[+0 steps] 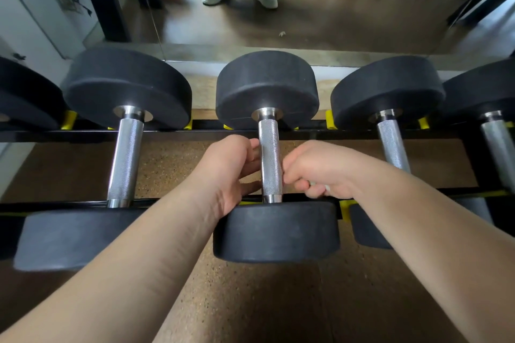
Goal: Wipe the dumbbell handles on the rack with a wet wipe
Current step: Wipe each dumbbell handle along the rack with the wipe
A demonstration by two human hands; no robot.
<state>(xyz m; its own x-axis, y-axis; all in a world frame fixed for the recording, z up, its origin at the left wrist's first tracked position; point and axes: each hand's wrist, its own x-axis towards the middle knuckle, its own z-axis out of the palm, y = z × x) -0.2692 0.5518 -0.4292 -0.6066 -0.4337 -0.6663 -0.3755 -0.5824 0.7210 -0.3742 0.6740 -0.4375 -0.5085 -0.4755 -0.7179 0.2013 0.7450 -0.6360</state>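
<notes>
Middle dumbbell handle point(269, 159) lies front-to-back across the rack point(167, 133); left hand point(225, 172) curls fingers round its left side, right hand point(317, 167) clenches wet wipe point(312, 184) against its right.

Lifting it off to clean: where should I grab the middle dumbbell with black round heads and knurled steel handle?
Wrap the knurled steel handle from above, mid-length: it lies level across the black rack rails, top bare, between heads too broad to grasp.

Black two-rail rack point(200, 132) with yellow cradles point(345, 209). Lying across both rails: middle dumbbell point(276, 231), left dumbbell point(125, 159) beside it, right dumbbell point(393, 145) and far-right dumbbell point(498, 147) past it.
</notes>
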